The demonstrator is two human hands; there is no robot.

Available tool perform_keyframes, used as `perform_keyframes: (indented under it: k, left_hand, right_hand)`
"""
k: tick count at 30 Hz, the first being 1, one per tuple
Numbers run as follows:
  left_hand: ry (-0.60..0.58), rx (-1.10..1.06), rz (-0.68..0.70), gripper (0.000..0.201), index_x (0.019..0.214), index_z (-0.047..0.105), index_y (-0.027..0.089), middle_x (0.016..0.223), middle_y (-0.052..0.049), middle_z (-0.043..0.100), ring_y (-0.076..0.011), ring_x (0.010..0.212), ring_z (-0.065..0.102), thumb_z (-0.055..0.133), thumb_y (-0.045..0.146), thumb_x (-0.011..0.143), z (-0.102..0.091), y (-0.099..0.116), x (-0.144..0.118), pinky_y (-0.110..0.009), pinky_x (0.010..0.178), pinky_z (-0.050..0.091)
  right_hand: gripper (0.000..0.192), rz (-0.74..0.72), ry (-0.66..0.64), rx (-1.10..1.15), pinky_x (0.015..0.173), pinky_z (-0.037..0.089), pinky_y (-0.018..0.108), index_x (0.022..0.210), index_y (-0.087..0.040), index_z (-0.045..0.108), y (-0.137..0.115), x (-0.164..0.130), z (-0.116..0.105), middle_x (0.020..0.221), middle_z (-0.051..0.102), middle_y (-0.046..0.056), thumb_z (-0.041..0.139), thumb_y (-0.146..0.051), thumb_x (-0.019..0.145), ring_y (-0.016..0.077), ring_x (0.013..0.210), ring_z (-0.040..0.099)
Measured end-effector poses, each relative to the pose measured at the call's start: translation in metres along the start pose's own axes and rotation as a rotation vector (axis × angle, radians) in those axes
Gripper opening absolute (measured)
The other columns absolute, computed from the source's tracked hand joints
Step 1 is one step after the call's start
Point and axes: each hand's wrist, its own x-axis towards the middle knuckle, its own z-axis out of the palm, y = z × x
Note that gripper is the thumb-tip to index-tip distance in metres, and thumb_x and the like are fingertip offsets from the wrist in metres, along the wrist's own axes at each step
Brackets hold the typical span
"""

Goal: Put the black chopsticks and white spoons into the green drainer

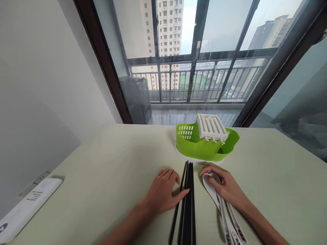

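Several black chopsticks (pixel 188 204) lie side by side on the pale table, pointing away from me. My left hand (pixel 165 190) rests at their left side, its thumb reaching over them and its fingers slightly curled and apart from the thumb. To the right, my right hand (pixel 226 185) grips several white soup spoons (pixel 211 189) by their bowls, thumb inside a bowl and fingers around the far edge. Their patterned handles point back toward me. Behind both hands stands a green utensil holder (pixel 199 148) with a white slatted rack (pixel 212 126) on top.
A long white power strip or similar device (pixel 33 207) lies at the table's left edge. The table (pixel 114 163) reaches back to a window with dark frames (pixel 196 51). A white wall (pixel 51 68) rises on the left.
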Motion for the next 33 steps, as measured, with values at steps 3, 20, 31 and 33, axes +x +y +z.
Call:
perform_keyframes:
  k: [3,20,31,33]
  left_hand:
    - [-0.004,-0.007,-0.018,0.026,0.087,0.052,0.022,0.09,-0.003,0.065,-0.0227,0.087,0.06,0.072,0.038,0.086,0.0,0.001,0.0,-0.039,0.083,0.047]
    - [-0.09,0.201,-0.097,0.009,0.092,0.054,0.021,0.093,-0.005,0.063,-0.0225,0.087,0.06,0.059,0.018,0.085,-0.036,-0.015,0.001,-0.039,0.081,0.051]
    - [-0.03,0.443,-0.156,0.009,0.096,0.056,0.017,0.099,-0.009,0.062,-0.025,0.091,0.058,0.052,0.024,0.1,-0.014,-0.028,-0.003,-0.042,0.085,0.051]
    - [-0.01,0.479,-0.159,0.01,0.096,0.056,0.017,0.098,-0.009,0.062,-0.025,0.091,0.057,0.051,0.025,0.101,-0.009,-0.031,-0.004,-0.042,0.085,0.05]
  right_hand:
    - [0.02,-0.009,0.015,0.0,0.087,0.047,0.036,0.09,-0.024,0.069,-0.003,0.0,0.0,0.095,0.071,0.004,0.049,-0.023,0.085,0.0241,0.093,0.065]
    - [0.018,0.069,0.076,0.071,0.08,0.047,0.034,0.083,-0.023,0.071,-0.003,-0.001,-0.004,0.087,0.072,0.003,0.053,-0.027,0.08,0.0235,0.085,0.065]
    - [0.017,0.12,0.25,0.195,0.08,0.049,0.032,0.082,-0.024,0.069,0.004,0.0,-0.005,0.084,0.071,0.003,0.059,-0.037,0.083,0.023,0.084,0.064]
    - [0.016,0.125,0.311,0.218,0.079,0.048,0.032,0.082,-0.024,0.067,0.006,0.0,-0.005,0.084,0.07,0.002,0.06,-0.037,0.084,0.0225,0.083,0.063]
